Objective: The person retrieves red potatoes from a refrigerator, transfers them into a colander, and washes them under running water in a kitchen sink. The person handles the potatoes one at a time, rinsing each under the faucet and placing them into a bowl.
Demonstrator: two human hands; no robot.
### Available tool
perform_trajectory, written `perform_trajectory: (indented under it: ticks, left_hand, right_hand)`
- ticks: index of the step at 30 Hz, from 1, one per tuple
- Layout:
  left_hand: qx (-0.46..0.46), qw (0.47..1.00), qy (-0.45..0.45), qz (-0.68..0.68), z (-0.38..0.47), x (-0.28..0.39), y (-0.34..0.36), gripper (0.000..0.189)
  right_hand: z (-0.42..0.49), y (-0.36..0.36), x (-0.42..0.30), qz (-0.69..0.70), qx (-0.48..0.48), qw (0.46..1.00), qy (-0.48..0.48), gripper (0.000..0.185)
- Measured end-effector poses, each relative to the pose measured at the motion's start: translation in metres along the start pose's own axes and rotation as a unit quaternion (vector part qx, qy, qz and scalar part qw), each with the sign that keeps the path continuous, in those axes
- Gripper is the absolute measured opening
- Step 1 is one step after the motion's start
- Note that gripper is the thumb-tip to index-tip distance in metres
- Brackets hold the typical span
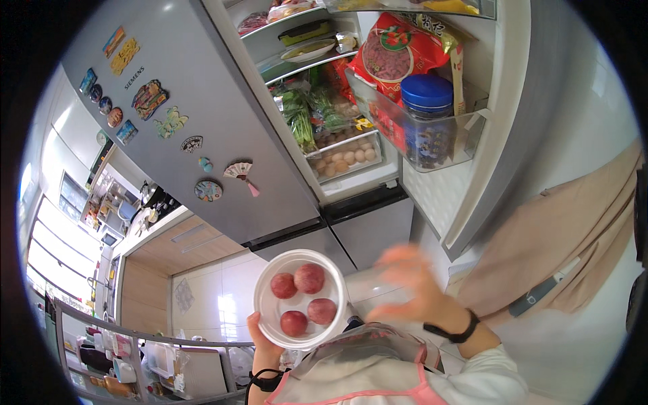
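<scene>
My left hand (264,336) holds a round white plastic tub (260,298) by its rim and side. Several red round fruits (309,278), apparently apples, lie on the tub's bottom. My right hand (405,283), blurred, is raised to the right of the tub with fingers spread and nothing between them. Beyond both hands stands an open refrigerator (362,190), with leafy greens (296,116) and a clear drawer of eggs (354,154) inside. Its door bin (364,98) holds a blue-lidded jar (428,111) and a red bag of dried fruit (395,55).
The fridge's closed left door (217,121), covered with magnets, stands at the left. The open right door (486,202) swings out beside a beige cloth (557,228). A shelf rack (142,336) with household items is at lower left, a kitchen counter (152,228) behind it.
</scene>
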State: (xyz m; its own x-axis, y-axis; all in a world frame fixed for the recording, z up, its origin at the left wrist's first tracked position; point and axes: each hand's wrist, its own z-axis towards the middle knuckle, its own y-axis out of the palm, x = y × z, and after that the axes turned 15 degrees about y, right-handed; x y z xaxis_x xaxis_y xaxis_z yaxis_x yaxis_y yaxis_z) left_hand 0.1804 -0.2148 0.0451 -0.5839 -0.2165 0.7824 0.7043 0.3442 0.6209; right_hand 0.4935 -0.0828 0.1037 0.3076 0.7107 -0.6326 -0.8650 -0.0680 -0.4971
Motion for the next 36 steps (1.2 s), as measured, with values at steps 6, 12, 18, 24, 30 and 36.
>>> perform_trajectory:
  ticks: [6, 12, 18, 24, 30, 36]
  left_hand:
    - [0.095, 0.992, 0.084, 0.015, -0.012, 0.021, -0.027, 0.072]
    - [0.139, 0.979, 0.145, -0.021, -0.028, 0.035, -0.044, 0.070]
    - [0.194, 0.962, 0.194, -0.011, -0.029, 0.052, -0.057, 0.070]
    - [0.239, 0.939, 0.241, -0.059, -0.014, 0.070, -0.089, 0.063]
    - [0.267, 0.926, 0.259, -0.070, 0.004, 0.098, -0.161, 0.067]
    - [0.316, 0.900, 0.298, -0.038, 0.033, 0.154, -0.247, 0.072]
  right_hand:
    - [0.014, -0.115, 0.107, 0.007, 0.511, 0.835, 0.204, 0.057]
    - [0.006, -0.122, 0.173, 0.217, 0.464, 0.801, 0.309, 0.083]
    - [-0.008, -0.050, 0.124, 0.186, 0.395, 0.858, 0.271, 0.096]
    - [0.068, 0.049, 0.086, 0.139, 0.155, 0.963, 0.172, 0.093]
    - [0.142, 0.186, 0.035, 0.227, -0.001, 0.969, 0.098, 0.089]
    - [0.214, 0.347, -0.043, 0.293, -0.253, 0.920, 0.061, 0.072]
